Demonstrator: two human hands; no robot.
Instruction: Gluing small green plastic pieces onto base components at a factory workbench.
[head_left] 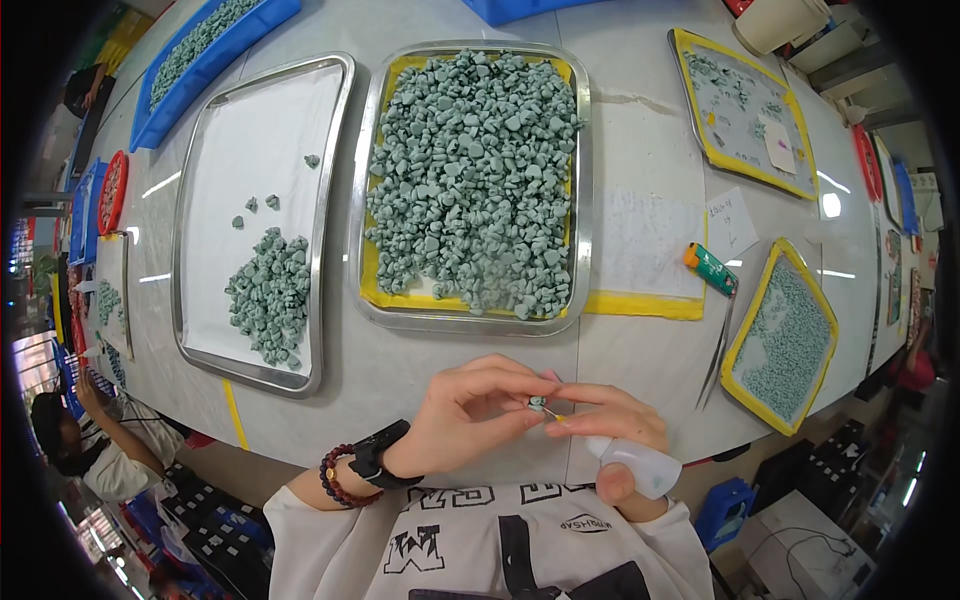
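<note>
Between the thumb and fingers of my left hand is a small grey-green piece, pinched close to my body. My right hand grips a translucent white squeeze bottle, whose thin nozzle with a yellowish base points at the piece. The fingertips of both hands nearly meet there. Beyond them, a metal tray lined in yellow carries a thick heap of similar green pieces. To its left, a white-lined metal tray bears a smaller pile and several loose pieces.
Right of the trays lie an orange-and-green tube-like item, tweezers and a paper sheet. Yellow-edged trays with green pieces sit further right. A blue bin stands far left. Another person sits at the left.
</note>
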